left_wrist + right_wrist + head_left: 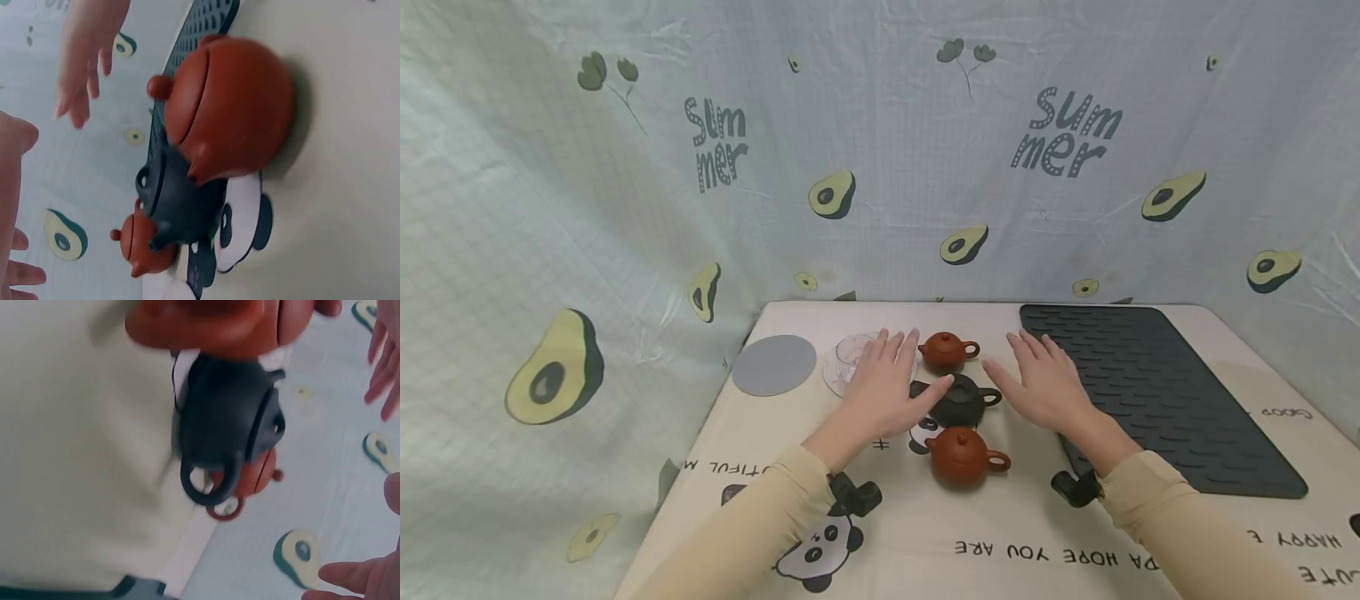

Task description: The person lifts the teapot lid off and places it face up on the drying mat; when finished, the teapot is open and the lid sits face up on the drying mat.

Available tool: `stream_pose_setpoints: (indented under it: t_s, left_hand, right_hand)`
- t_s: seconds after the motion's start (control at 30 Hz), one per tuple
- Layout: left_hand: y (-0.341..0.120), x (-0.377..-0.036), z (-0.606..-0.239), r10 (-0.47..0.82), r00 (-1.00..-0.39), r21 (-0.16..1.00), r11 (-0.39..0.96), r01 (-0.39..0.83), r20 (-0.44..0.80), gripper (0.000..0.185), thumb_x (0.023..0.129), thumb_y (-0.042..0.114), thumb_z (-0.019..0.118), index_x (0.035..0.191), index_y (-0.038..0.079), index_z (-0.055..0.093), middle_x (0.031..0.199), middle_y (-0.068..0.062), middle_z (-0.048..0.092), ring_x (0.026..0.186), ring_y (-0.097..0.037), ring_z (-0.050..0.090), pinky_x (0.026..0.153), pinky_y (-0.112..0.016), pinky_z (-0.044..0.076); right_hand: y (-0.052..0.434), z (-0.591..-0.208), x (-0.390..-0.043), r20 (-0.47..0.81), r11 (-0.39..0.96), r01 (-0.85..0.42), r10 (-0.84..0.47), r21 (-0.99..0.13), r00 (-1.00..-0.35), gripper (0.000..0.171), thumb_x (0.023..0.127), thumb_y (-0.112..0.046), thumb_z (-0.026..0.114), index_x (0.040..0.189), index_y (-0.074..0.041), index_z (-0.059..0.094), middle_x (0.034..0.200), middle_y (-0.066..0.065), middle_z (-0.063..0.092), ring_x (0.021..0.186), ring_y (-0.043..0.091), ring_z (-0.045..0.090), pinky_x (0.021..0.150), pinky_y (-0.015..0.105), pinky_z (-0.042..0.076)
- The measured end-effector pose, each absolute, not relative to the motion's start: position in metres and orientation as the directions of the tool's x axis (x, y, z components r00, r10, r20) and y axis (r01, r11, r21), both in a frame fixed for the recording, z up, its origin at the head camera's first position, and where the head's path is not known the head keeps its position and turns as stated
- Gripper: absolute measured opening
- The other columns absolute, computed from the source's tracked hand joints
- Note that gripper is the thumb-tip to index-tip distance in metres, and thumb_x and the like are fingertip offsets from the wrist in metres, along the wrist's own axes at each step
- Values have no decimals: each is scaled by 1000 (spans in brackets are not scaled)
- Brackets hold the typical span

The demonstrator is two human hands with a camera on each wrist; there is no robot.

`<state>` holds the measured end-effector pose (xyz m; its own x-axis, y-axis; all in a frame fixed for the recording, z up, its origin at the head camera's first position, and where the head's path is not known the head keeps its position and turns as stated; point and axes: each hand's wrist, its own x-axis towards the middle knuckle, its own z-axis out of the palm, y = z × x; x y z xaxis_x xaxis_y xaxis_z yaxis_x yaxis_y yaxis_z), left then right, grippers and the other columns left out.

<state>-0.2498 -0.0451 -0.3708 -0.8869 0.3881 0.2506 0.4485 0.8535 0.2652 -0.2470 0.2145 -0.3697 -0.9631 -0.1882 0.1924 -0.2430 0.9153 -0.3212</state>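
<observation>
Three small teapots stand in a line running away from me. The nearest is a reddish-brown teapot [959, 458], the middle one a black teapot [958, 403], the farthest another reddish-brown teapot [943, 352]. Their handles point right in the head view. My left hand [891, 387] hovers to the left of the row with straight fingers, its thumb overlapping the black teapot in the head view. On the other side my right hand [1041, 383] is held above the table, fingers extended, near the black teapot's handle. Neither hand holds anything.
Partly hidden behind my left hand is a clear glass cup on a saucer [833, 373]. A grey round mat [773, 365] lies farther left. A dark textured mat [1180, 417] covers the table's right side. A patterned curtain [887, 125] hangs behind.
</observation>
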Motion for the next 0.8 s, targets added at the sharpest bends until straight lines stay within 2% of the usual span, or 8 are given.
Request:
stream_pose_setpoints:
  t_s: [0.13,0.2,0.27,0.33,0.43,0.53,0.7,0.8]
  left_hand:
    - [-41,-236,-380,398,-867,316,816,484,300,87,100,70,36,157,6,35,151,-18,47,143,-37,39,115,-49,32]
    - [-40,-229,-386,388,-869,339,808,481,309,82,101,68,35,153,4,41,145,-18,53,136,-35,48,110,-49,38]
    - [-40,-223,-393,376,-871,355,805,476,315,78,103,66,34,146,3,50,135,-16,60,125,-33,56,105,-48,42]
    - [-40,-219,-401,365,-873,366,803,471,323,72,104,64,33,132,3,60,120,-13,66,112,-30,61,97,-46,46]
    - [-41,-216,-412,350,-875,390,793,467,335,60,106,61,34,104,10,65,90,-2,64,85,-21,61,80,-38,48]
    - [-42,-216,-420,341,-881,427,778,461,328,53,107,58,34,85,17,59,70,6,52,68,-14,53,65,-32,44]
    - [-40,-216,-433,354,-891,448,772,451,285,52,108,58,32,79,22,56,65,10,50,64,-12,54,61,-30,43]
    - [-39,-215,-441,375,-882,451,759,470,287,49,108,54,36,77,22,56,63,10,49,64,-13,54,60,-31,43]
  right_hand:
    - [208,-374,-235,226,901,-290,-224,-323,-948,78,105,-59,41,153,3,40,158,29,34,146,53,23,112,70,19]
    - [204,-377,-229,235,895,-306,-237,-326,-943,75,105,-57,43,150,2,44,156,28,37,145,53,26,111,70,22]
    - [201,-381,-223,237,884,-322,-251,-339,-938,72,105,-56,46,147,2,49,154,26,41,144,51,28,111,69,24]
    - [198,-386,-218,243,872,-347,-274,-346,-931,69,104,-56,48,142,1,54,150,24,48,142,49,33,110,67,27]
    - [192,-392,-212,253,851,-388,-312,-355,-916,63,103,-54,52,134,-1,61,139,20,57,136,44,44,108,63,35]
    - [186,-398,-208,268,831,-424,-344,-359,-900,55,102,-52,57,126,-3,66,128,13,64,128,38,53,104,57,42]
    - [181,-406,-200,307,798,-482,-386,-362,-870,38,97,-44,69,116,-10,73,113,2,70,113,28,63,96,49,50]
    - [179,-411,-197,343,778,-518,-406,-356,-847,27,94,-39,76,108,-16,77,104,-7,72,101,20,67,89,44,53]
